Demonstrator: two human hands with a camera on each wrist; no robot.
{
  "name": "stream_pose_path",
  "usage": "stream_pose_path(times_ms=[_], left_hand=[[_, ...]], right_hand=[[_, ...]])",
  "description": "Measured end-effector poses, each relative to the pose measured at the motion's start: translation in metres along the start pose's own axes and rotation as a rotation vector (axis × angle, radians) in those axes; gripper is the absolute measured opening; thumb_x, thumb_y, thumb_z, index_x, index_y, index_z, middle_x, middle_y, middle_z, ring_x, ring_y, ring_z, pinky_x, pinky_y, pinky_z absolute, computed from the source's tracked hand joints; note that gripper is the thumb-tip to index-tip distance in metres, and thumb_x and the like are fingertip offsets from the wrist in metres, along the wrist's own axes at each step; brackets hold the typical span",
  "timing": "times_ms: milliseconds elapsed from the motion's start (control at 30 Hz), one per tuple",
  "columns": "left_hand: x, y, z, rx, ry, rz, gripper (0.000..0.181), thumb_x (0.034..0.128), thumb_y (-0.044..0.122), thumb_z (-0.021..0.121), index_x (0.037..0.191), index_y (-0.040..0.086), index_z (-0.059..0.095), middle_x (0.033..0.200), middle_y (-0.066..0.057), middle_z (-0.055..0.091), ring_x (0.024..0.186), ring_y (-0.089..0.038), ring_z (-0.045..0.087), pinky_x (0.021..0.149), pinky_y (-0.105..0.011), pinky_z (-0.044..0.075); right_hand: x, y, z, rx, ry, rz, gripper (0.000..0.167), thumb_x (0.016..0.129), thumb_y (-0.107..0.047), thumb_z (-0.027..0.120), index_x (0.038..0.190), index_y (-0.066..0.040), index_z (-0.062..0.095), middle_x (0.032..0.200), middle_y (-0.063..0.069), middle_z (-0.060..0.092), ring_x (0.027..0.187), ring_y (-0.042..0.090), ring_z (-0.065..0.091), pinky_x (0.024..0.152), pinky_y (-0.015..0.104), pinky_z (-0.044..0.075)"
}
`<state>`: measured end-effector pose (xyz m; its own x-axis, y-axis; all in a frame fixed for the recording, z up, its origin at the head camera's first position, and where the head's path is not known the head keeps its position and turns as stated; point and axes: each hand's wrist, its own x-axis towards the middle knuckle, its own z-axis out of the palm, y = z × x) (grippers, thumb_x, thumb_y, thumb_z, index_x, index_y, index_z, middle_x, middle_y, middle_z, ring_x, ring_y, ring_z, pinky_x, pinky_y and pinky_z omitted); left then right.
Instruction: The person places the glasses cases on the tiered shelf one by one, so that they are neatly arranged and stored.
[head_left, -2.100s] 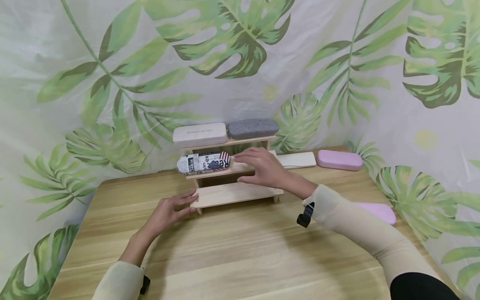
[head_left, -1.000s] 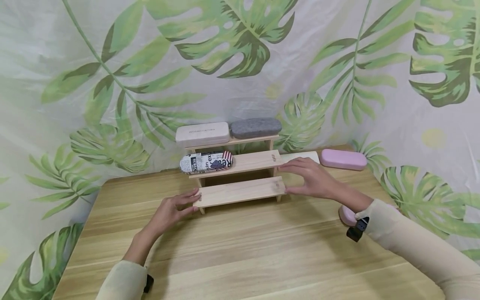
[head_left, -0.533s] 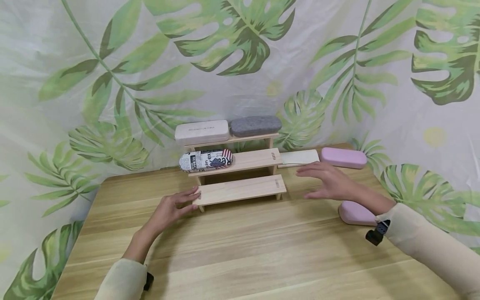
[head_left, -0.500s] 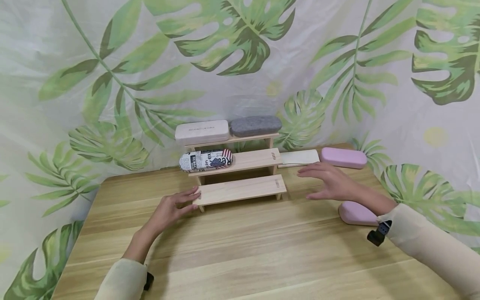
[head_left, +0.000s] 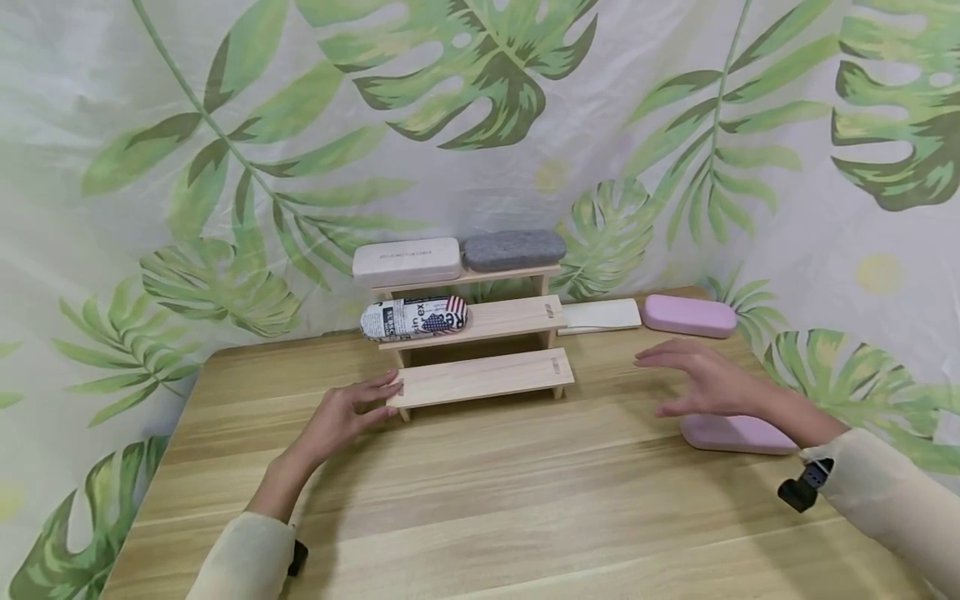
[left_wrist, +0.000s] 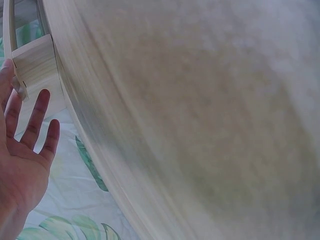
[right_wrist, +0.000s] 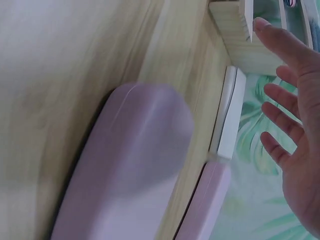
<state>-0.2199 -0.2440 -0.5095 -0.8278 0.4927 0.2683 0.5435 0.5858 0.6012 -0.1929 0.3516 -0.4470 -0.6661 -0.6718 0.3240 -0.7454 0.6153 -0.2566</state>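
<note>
A three-tier wooden shelf (head_left: 483, 379) stands on the table. My left hand (head_left: 339, 421) rests at the left end of its lowest step, fingertips and thumb touching the corner; in the left wrist view the left hand (left_wrist: 27, 167) shows fairly straight fingers. A newsprint-patterned glasses case (head_left: 412, 318) lies on the left of the middle step. On the top step sit a white glasses case (head_left: 407, 261) and a grey felt glasses case (head_left: 514, 250). My right hand (head_left: 712, 379) hovers, holding nothing, over the near pink glasses case (head_left: 738, 434), partly hiding it.
Right of the shelf, a flat white case (head_left: 602, 314) and another pink glasses case (head_left: 690, 316) lie along the back of the wooden table (head_left: 480, 508). A leaf-printed curtain (head_left: 480, 108) hangs directly behind.
My right hand has moved from beside the patterned case, past the shelf's right end, rightward to above the near pink case. The left hand has stayed on the shelf corner.
</note>
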Motion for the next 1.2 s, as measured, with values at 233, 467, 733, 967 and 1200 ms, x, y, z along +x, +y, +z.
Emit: stream_pose_path(times_ms=[233, 467, 733, 967, 1200], left_hand=[[0.0, -0.001, 0.0, 0.001, -0.004, -0.008, 0.043, 0.0923, 0.015, 0.083, 0.134, 0.012, 0.074, 0.151, -0.007, 0.06, 0.135, -0.039, 0.059, 0.111, -0.053, 0.047], [0.001, -0.002, 0.0, 0.002, -0.004, 0.001, 0.042, 0.0924, 0.015, 0.083, 0.134, 0.011, 0.074, 0.151, -0.007, 0.06, 0.135, -0.039, 0.059, 0.112, -0.053, 0.046], [0.0, 0.0, 0.0, 0.005, 0.0, 0.0, 0.042, 0.0928, 0.016, 0.083, 0.133, 0.01, 0.074, 0.15, -0.008, 0.061, 0.133, -0.039, 0.061, 0.107, -0.056, 0.051], [0.0, 0.0, -0.001, 0.0, 0.006, -0.002, 0.04, 0.093, 0.015, 0.083, 0.132, 0.009, 0.074, 0.15, -0.009, 0.062, 0.133, -0.039, 0.061, 0.105, -0.056, 0.052], [0.0, 0.002, -0.001, 0.001, -0.002, -0.005, 0.041, 0.0931, 0.015, 0.083, 0.133, 0.009, 0.074, 0.15, -0.008, 0.061, 0.133, -0.039, 0.06, 0.107, -0.056, 0.051]], right_hand=[[-0.023, 0.004, -0.008, 0.018, -0.039, 0.057, 0.073, 0.067, -0.026, 0.102, 0.133, -0.013, 0.072, 0.131, 0.007, 0.073, 0.118, 0.031, 0.068, 0.089, 0.05, 0.058], [-0.046, 0.01, -0.013, -0.011, -0.044, 0.056, 0.076, 0.067, -0.037, 0.101, 0.133, -0.008, 0.072, 0.131, 0.007, 0.073, 0.116, 0.031, 0.068, 0.094, 0.032, 0.053], [-0.071, 0.022, -0.011, -0.024, -0.005, 0.038, 0.081, 0.057, -0.036, 0.103, 0.127, -0.006, 0.073, 0.124, 0.009, 0.076, 0.11, 0.033, 0.07, 0.101, 0.011, 0.04], [-0.088, 0.03, -0.006, -0.039, -0.002, 0.087, 0.084, 0.054, -0.042, 0.104, 0.126, -0.009, 0.075, 0.122, 0.006, 0.077, 0.107, 0.032, 0.071, 0.099, 0.011, 0.041], [-0.102, 0.036, -0.003, -0.022, -0.003, 0.091, 0.085, 0.052, -0.039, 0.105, 0.123, -0.004, 0.075, 0.119, 0.008, 0.078, 0.104, 0.03, 0.071, 0.098, 0.008, 0.04]])
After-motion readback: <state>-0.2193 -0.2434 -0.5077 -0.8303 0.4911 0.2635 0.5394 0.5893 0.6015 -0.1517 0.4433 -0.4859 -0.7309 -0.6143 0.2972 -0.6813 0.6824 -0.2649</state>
